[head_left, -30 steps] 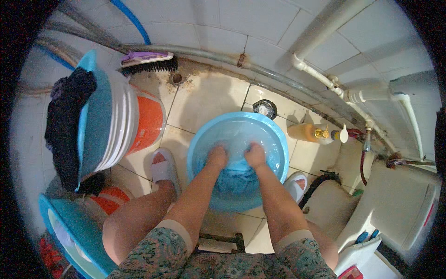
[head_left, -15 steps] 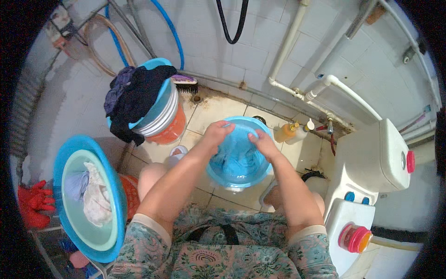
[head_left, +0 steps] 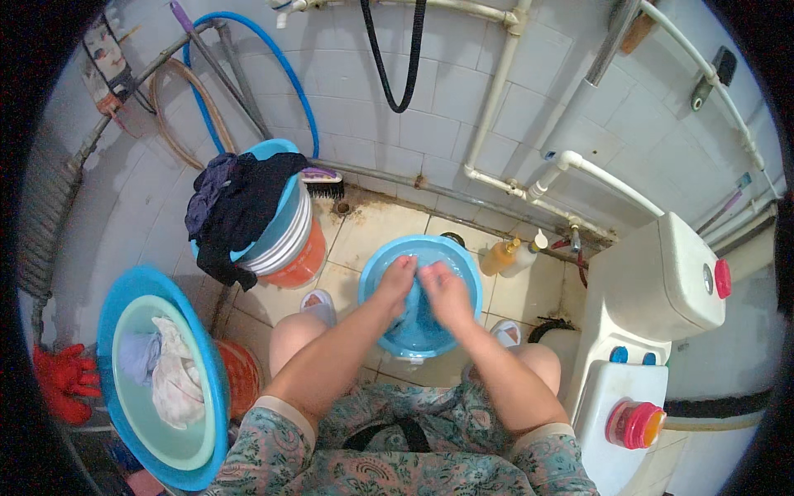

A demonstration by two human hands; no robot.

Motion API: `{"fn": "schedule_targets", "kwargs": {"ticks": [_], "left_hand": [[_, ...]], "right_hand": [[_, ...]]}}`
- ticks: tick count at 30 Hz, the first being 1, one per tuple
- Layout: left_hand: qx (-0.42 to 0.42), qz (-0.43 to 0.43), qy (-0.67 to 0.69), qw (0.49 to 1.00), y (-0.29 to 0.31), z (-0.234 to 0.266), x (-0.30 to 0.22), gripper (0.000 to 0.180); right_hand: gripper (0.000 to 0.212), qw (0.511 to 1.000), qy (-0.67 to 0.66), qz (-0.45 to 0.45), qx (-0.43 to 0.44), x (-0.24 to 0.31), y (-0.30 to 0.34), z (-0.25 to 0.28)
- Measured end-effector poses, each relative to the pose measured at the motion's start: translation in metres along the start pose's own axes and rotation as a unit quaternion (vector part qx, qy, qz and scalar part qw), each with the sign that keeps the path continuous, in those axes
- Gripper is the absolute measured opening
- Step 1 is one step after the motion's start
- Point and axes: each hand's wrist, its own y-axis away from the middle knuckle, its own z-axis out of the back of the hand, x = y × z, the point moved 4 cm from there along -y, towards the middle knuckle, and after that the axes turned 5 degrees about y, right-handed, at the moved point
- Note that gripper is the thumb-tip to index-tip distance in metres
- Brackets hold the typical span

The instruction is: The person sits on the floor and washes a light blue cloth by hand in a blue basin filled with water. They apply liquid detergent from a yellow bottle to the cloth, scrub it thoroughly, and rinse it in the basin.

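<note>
both hands in blue basin (head_left: 376, 273): left hand (head_left: 399, 279) and right hand (head_left: 442, 291) closed on blue cloth (head_left: 413, 318) between and below them, in water. bottles (head_left: 511, 256) right of right hand.

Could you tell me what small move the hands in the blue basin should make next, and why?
Probably one more rub of the blue cloth between the left hand and right hand. Both hands are bunched together on it in the blue basin, and it lies partly in the water, not lifted out.
</note>
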Motion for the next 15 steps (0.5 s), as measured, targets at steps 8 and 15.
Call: {"fn": "schedule_targets", "kwargs": {"ticks": [8,15], "left_hand": [[-0.059,0.169,0.198,0.964,-0.007,-0.024,0.035,0.042],[-0.035,0.153,0.227,0.961,0.008,-0.021,0.003,0.055]], "right_hand": [[0.035,0.974,0.22,-0.013,-0.043,0.001,-0.052,0.013],[0.041,0.976,0.195,0.086,-0.038,0.024,-0.023,-0.005]]}}
